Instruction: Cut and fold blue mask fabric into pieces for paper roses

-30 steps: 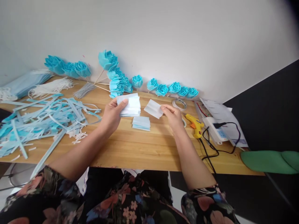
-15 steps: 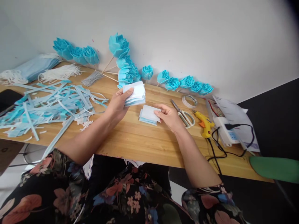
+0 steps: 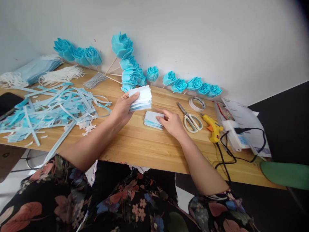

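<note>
My left hand (image 3: 123, 109) grips a thick stack of white and pale blue cut squares (image 3: 142, 97) held up just above the wooden table (image 3: 145, 145). A smaller pile of the same squares (image 3: 151, 120) lies on the table, and my right hand (image 3: 170, 122) rests on its right edge, fingers curled and pressing on the top piece. Both forearms reach in from floral sleeves at the bottom.
Blue fabric roses (image 3: 188, 85) line the wall. A heap of blue strips (image 3: 48, 109) covers the left side, with white elastic loops (image 3: 60, 74) and face masks (image 3: 36, 69) behind. Scissors (image 3: 190, 118), a tape roll (image 3: 196, 103), a yellow glue gun (image 3: 212, 127) and a power strip (image 3: 238, 138) lie right.
My right hand carried one square from the air down onto the small pile and now presses on it. The left hand kept its stack. The view shifted.
</note>
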A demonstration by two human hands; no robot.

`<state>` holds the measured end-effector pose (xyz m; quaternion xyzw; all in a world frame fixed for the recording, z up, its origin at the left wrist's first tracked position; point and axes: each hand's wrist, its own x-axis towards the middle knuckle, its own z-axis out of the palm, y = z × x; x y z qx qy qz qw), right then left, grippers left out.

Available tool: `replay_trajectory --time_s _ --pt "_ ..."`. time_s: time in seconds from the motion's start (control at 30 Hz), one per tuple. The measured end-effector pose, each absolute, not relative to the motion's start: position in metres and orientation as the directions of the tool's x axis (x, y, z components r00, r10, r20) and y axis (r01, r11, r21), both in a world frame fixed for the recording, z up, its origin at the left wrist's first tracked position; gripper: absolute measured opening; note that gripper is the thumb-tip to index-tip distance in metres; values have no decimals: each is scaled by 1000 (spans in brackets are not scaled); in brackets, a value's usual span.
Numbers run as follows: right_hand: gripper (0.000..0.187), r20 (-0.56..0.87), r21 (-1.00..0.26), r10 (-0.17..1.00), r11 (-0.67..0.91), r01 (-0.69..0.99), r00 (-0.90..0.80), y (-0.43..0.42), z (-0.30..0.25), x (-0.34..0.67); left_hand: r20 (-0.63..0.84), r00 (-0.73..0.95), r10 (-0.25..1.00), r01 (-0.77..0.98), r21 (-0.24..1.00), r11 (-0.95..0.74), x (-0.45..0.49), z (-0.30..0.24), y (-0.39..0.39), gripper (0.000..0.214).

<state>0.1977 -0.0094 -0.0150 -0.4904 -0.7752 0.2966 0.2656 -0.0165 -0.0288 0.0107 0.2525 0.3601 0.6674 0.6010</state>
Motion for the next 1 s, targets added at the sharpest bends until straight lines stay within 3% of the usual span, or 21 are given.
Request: replay_trajectory --time_s 0.23,0.4,0.53,0.73,0.83,1.0 --pt "39 206 -503 875 479 720 -438 -12 -16 193 -104 -142 984 -613 790 -5 -15 10 -29 14" --pt "19 270 -376 787 617 691 -556 -15 -17 193 -121 -137 983 -614 789 11 -14 9 -29 15" --pt "24 252 -357 743 667 654 -620 -15 -17 193 -123 -134 983 -620 785 14 -15 8 -28 15" --pt "34 324 -232 741 664 710 -588 -20 -10 192 -111 -123 986 -626 779 10 -15 7 -29 14" --pt "32 352 -247 760 638 729 -546 -22 -8 191 -110 -119 987 -624 781 12 -15 6 -28 16" --pt "28 285 -385 751 659 646 -596 -21 -15 190 -121 -118 986 -621 783 22 -15 7 -28 17"
